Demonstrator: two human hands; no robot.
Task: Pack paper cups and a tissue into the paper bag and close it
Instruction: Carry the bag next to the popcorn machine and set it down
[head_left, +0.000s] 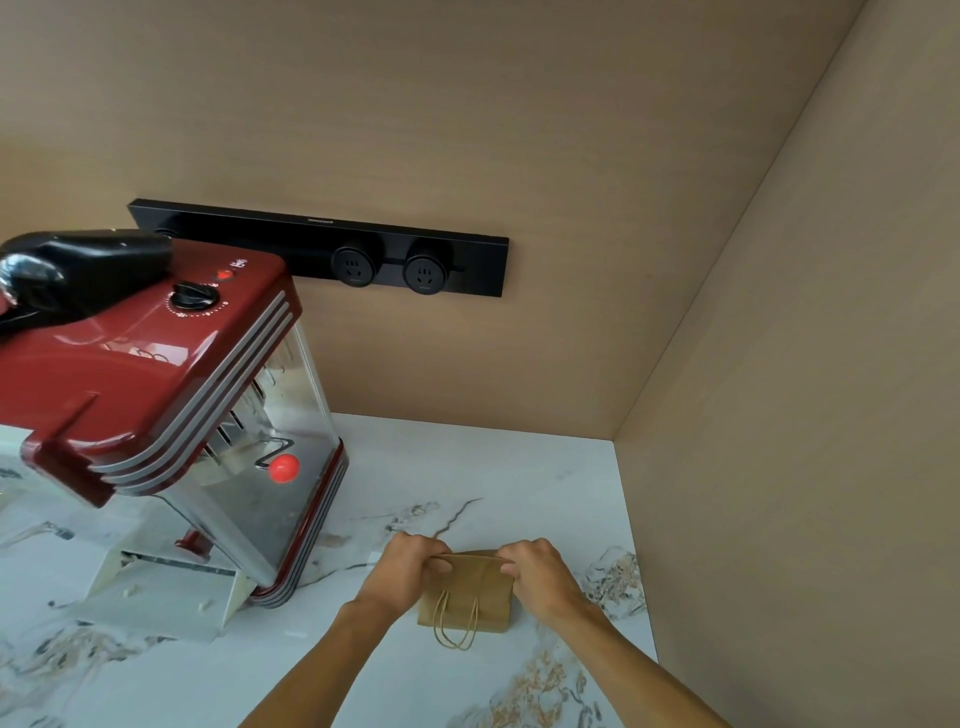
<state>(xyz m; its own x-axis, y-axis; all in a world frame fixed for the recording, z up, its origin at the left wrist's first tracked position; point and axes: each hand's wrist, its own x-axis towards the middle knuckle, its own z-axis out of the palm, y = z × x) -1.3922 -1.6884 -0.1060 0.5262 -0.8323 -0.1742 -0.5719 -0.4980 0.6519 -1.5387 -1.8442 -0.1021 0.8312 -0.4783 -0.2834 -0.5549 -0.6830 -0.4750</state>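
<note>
Paper bag: lower centre, standing on marble tabletop.
Left hand: fingers pinching bag's top edge.
Right hand: fingers likewise pinching it.

The timer dial on the red popcorn machine bears small numerals; "0" reads at its three o'clock.

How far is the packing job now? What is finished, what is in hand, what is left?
Looks done: no cups or tissue show on the marble counter, so they are probably inside the paper bag, though its contents are hidden. In hand: the left hand and right hand pinch the bag's top edge together, one at each end. Left: finishing the closure; the twine handles hang loose in front.
</note>
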